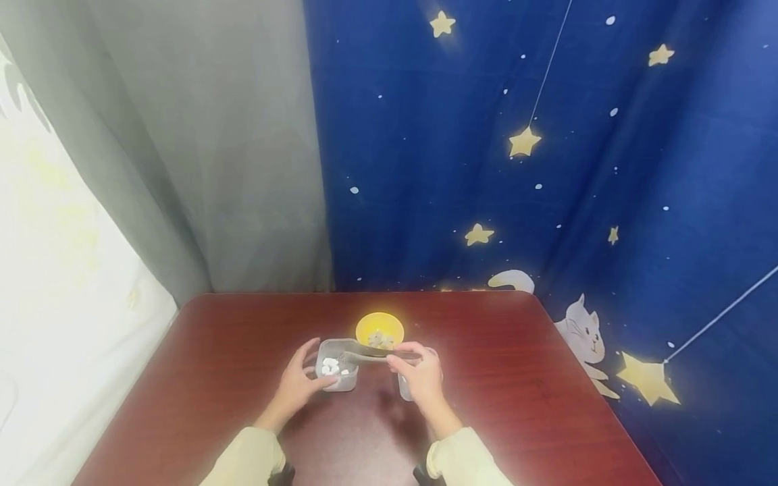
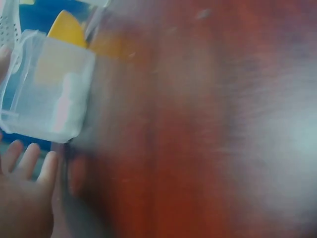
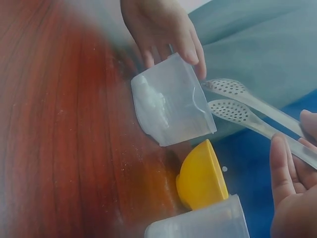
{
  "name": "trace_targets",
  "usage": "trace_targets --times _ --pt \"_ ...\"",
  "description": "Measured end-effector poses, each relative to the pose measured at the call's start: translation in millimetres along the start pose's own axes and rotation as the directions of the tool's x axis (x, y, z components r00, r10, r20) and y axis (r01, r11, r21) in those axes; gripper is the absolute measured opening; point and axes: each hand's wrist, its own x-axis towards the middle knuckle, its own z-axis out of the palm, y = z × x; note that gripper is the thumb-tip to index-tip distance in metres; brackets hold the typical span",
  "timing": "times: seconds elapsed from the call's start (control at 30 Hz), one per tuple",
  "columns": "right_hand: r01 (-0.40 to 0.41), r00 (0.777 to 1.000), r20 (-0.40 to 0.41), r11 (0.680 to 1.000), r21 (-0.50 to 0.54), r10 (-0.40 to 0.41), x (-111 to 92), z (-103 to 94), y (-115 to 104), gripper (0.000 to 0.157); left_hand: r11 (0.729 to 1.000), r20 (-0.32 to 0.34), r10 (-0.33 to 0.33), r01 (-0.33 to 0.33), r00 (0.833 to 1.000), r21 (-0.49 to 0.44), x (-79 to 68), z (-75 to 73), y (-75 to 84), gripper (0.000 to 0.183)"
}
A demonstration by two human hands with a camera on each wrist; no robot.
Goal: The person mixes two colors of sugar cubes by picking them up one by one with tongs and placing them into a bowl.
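My right hand [image 1: 422,378] pinches a pair of tongs with perforated, spoon-shaped heads [image 3: 230,110] between thumb and fingers. The tongs [image 1: 371,354] reach left, their heads a little apart at the rim of a clear plastic container [image 1: 346,385]. White pieces [image 1: 330,366] lie inside that container. My left hand [image 1: 298,385] grips the container's left side, thumb at the near wall and fingers behind. Just beyond sits a yellow bowl [image 1: 379,317] holding several pale pieces [image 1: 380,339]. A second clear container [image 1: 406,389] stands beneath my right hand, mostly hidden by it.
Everything stands on a reddish-brown wooden table [image 1: 243,351]. Its far edge meets a grey curtain [image 1: 261,202] and a blue star-patterned curtain [image 1: 413,202]. A bright white curtain [image 1: 67,290] hangs along the left.
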Motion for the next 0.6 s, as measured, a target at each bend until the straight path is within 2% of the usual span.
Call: trace_targets --times 0.07,0.13,0.3,0.4,0.6 --pt "-0.007 1.0 -0.011 0.998 -0.069 0.006 1 2.6 -3 0.025 1.0 0.032 0.002 -0.003 0.999 0.014 5.0 -1.4 1.3 0.095" --pt "-0.008 1.0 -0.001 0.997 -0.082 0.008 1 5.5 -5 0.024 1.0 0.062 -0.002 0.001 0.998 0.024 8.5 -2.2 1.7 0.097" --pt "0.008 0.997 0.079 0.998 0.063 -0.013 -5 10.9 -20 0.022 0.999 0.091 -0.01 0.007 0.996 0.037 10.5 -0.2 -0.1 0.099" --pt "0.005 0.994 0.108 0.998 0.068 -0.012 -9 13.0 -30 0.021 1.0 0.084 -0.002 0.0 0.996 0.024 7.4 2.2 -1.4 0.099" --pt "0.014 0.994 0.112 1.0 -0.003 -0.014 -8 18.8 -10 0.022 0.998 0.066 0.037 -0.04 0.997 0.041 -1.7 6.8 -2.9 0.101"
